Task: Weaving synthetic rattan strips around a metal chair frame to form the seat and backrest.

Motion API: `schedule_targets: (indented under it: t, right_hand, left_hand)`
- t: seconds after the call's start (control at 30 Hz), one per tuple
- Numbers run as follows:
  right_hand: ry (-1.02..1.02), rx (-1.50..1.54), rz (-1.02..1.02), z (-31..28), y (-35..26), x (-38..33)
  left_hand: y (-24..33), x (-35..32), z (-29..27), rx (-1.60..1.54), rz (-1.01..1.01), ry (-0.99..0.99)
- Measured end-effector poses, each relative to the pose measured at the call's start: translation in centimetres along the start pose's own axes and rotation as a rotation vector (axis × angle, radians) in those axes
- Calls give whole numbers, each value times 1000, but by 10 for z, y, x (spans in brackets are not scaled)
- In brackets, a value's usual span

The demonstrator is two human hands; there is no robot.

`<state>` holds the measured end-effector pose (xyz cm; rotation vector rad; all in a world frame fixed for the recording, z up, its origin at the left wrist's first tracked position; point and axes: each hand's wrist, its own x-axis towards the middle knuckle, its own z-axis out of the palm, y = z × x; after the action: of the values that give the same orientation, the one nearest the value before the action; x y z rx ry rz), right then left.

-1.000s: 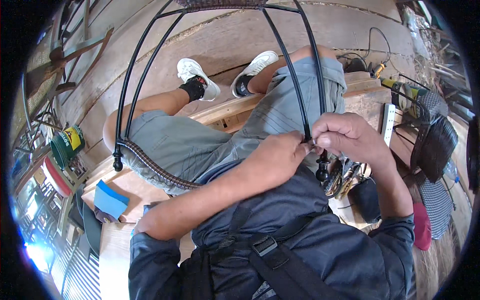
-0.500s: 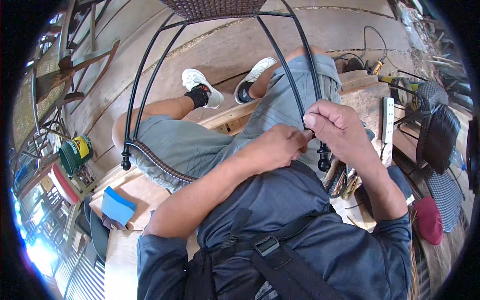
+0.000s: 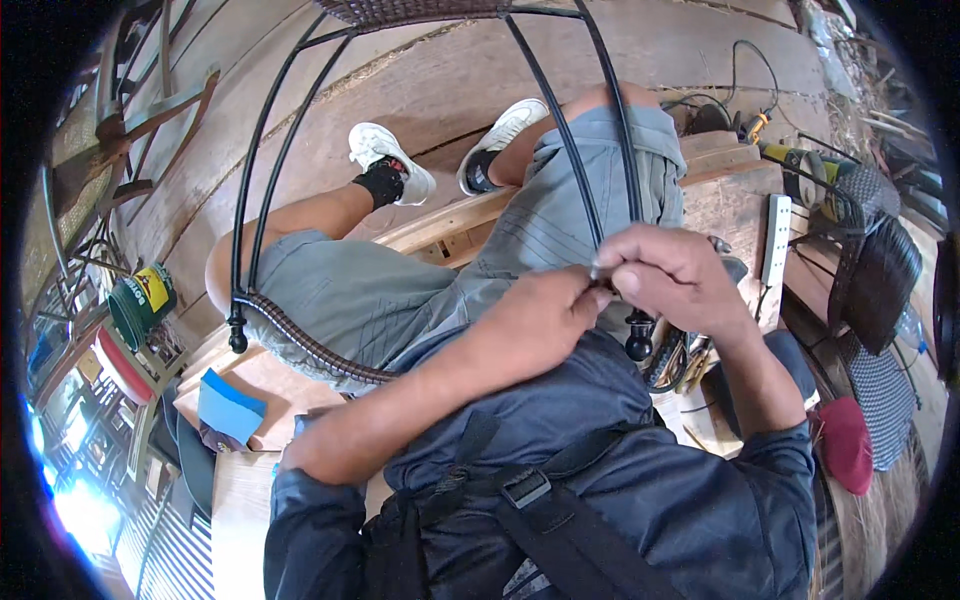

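Observation:
A black metal chair frame [image 3: 262, 165] with thin curved bars and ball-shaped end knobs lies over my lap. Its curved rail [image 3: 310, 335], wrapped in brown woven strip, runs across my thighs and passes behind my left forearm. At the frame's right corner, my left hand [image 3: 545, 315] is closed, its fingertips pinched together. My right hand [image 3: 675, 275] is closed just beside it, thumb and forefinger meeting the left fingertips above the black knob [image 3: 639, 338]. Whatever lies between the fingers is mostly hidden. The woven brown panel [image 3: 410, 10] of the chair shows at the top edge.
Wooden boards [image 3: 720, 210] and a white power strip [image 3: 776, 240] are on my right, beside tools and a dark red cloth item [image 3: 846, 445]. On my left are a blue block [image 3: 230, 408], a green tin [image 3: 140, 305] and wooden chair frames [image 3: 120, 140].
The chair frame has shifted slightly left and up in view. Both hands have moved a little left and stay close together, with the right hand's fingers now drawn nearer the left fingertips.

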<state>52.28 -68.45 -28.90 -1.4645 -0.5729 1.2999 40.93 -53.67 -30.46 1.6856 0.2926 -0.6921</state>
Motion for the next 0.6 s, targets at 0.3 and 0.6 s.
schedule_targets:
  t: [0.3, 0.6]
  right_hand:
    - [456, -14, 103, 27, -3, 7]
    - [341, -202, 128, 18, -22, -5]
  left_hand:
    - [-1, -2, 13, 355, 130, 87]
    - [-11, 16, -5, -148, -88, -204]
